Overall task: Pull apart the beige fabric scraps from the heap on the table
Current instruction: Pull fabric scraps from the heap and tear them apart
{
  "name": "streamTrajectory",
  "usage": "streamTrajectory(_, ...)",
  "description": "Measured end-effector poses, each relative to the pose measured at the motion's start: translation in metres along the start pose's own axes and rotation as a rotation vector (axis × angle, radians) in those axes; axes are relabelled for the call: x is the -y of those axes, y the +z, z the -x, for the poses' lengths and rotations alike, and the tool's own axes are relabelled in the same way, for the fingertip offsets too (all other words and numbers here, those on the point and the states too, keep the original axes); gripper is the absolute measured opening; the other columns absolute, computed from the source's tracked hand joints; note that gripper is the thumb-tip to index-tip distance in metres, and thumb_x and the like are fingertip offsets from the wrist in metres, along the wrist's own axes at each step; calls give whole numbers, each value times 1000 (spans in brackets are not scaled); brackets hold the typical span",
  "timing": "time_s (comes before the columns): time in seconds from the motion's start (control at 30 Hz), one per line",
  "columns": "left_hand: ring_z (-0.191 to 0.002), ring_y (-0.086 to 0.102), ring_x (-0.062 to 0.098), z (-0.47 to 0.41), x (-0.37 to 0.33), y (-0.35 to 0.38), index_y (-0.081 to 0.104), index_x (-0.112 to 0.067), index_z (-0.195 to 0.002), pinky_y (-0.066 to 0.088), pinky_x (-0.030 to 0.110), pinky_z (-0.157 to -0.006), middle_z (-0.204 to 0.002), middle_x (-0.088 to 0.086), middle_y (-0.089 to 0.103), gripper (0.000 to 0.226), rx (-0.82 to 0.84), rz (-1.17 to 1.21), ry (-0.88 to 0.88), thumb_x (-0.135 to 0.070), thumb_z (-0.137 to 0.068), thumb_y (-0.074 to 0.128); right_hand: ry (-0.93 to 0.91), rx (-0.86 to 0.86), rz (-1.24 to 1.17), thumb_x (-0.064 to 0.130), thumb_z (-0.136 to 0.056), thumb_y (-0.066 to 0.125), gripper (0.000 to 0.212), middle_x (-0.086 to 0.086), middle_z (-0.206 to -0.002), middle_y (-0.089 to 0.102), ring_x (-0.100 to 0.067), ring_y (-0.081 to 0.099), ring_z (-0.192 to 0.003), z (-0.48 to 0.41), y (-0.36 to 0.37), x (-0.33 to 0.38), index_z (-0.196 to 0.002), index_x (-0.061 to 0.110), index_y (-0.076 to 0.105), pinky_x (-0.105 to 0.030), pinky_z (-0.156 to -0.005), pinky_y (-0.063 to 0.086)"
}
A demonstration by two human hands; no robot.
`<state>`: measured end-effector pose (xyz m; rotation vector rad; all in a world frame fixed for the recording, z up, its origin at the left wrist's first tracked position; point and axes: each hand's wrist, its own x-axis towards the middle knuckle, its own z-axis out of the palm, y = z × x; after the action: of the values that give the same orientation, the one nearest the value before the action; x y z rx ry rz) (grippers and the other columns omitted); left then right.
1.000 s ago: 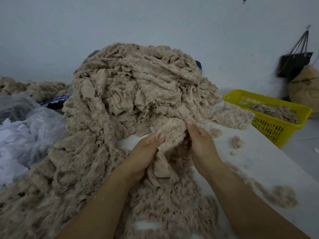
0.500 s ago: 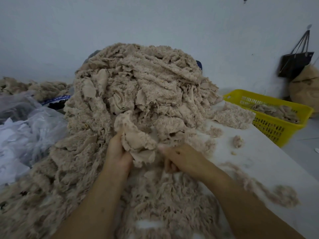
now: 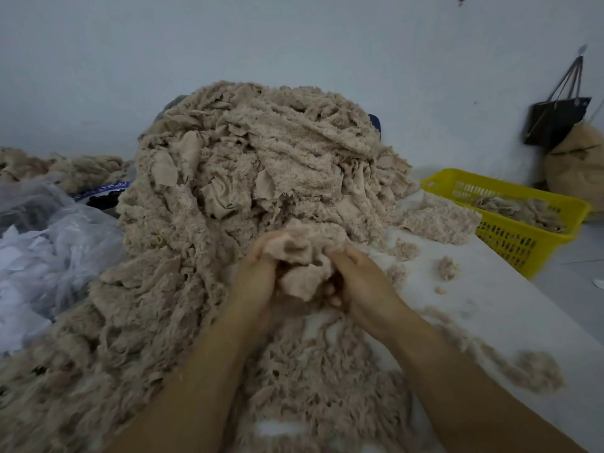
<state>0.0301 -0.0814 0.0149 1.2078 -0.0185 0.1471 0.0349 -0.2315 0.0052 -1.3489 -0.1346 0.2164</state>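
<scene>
Between the two sets of fingers, at the near foot of the heap (image 3: pixel 261 165), sits one clump of beige fabric scraps (image 3: pixel 299 266). On the left hand (image 3: pixel 256 279), the fingers (image 3: pixel 261 245) curl over the upper left edge of the clump and grasp it. On the right hand (image 3: pixel 364 284), the fingers (image 3: pixel 343 255) curl into the right side of the same clump and grasp it. Both hands are close together, and the clump touches the heap behind it. Beyond the fingers, the heap rises tall on the white surface (image 3: pixel 510 315) and spreads down beside the forearms. Right of the fingers, small loose tufts (image 3: pixel 446 268) lie on the surface, well apart from the hands. Farther right, a yellow basket (image 3: pixel 523 246) holds more scraps. Left of the fingers, past the heap, lies a clear plastic bag (image 3: pixel 55 243).
</scene>
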Motion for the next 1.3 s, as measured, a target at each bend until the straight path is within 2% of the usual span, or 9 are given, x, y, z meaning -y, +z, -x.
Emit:
streamTrajectory(0.13,-132,49,12,8,12,4,71,-29,-111,40,38,-112,-143,-2,52,28,242,-567,107,-32,-98,46,25,119,-210,41,-96,53,46,-17,-109,71,-23,69,-91,1,4,0,-124,6,63,-32,-68,55)
streamTrajectory(0.33,-130,54,11,4,9,-3,80,-24,-95,47,43,-107,-133,-9,64,51,190,-41,-32,-50,-94,37,-104,-22,-197,11,-99,54,21,-13,-94,74,-27,70,-88,-3,-8,9,-95,7,74,-32,-72,60)
streamTrajectory(0.47,-116,62,2,-3,16,-8,80,-33,-91,44,34,-105,-118,-11,72,48,156,-172,1,-41,-105,35,-388,-437,-858,51,-102,41,52,-1,-68,70,-13,68,-64,-2,-52,37,-85,13,71,-23,-57,54)
streamTrajectory(0.6,-109,67,5,-4,18,-4,80,-31,-92,53,21,-84,-112,-9,74,31,152,-213,-84,-47,-85,53,-195,-757,-226,50,-101,46,44,1,-79,68,-9,61,-59,-12,-53,12,-105,11,65,-28,-56,50)
streamTrajectory(0.77,-102,70,12,-6,26,-11,80,-28,-89,53,32,-93,-104,-3,76,35,137,-370,-80,-33,-103,48,-8,-378,1172,41,-97,54,35,-6,-120,55,-30,47,-119,-20,-41,-9,-121,15,58,-40,-95,43)
streamTrajectory(0.87,-97,71,7,-4,26,-9,80,-37,-87,54,21,-83,-98,-11,77,35,168,-443,-117,-40,-103,48,-210,-263,938,31,-100,54,27,-5,-115,59,-24,57,-108,-13,-28,-8,-119,12,60,-34,-88,47)
streamTrajectory(0.97,-95,70,-1,-1,21,-8,77,-49,-87,53,12,-76,-100,-19,76,35,212,-414,-161,-54,-101,45,-267,-61,648,33,-100,54,11,15,-94,65,-3,62,-87,-3,-11,-6,-109,36,61,-12,-69,46)
streamTrajectory(1.17,-105,68,26,-12,18,-14,69,-1,-112,53,35,-97,-111,18,71,31,59,47,-334,-26,-98,56,-289,210,672,19,-101,49,27,37,-98,60,16,56,-91,6,10,-9,-99,45,56,-2,-73,41)
streamTrajectory(1.3,-106,59,27,-16,11,-17,61,-2,-125,46,34,-97,-115,16,61,36,22,431,-373,-25,-101,48,-247,47,506,19,-102,43,27,16,-57,50,-3,37,-39,3,6,-4,-104,43,56,-15,-41,31)
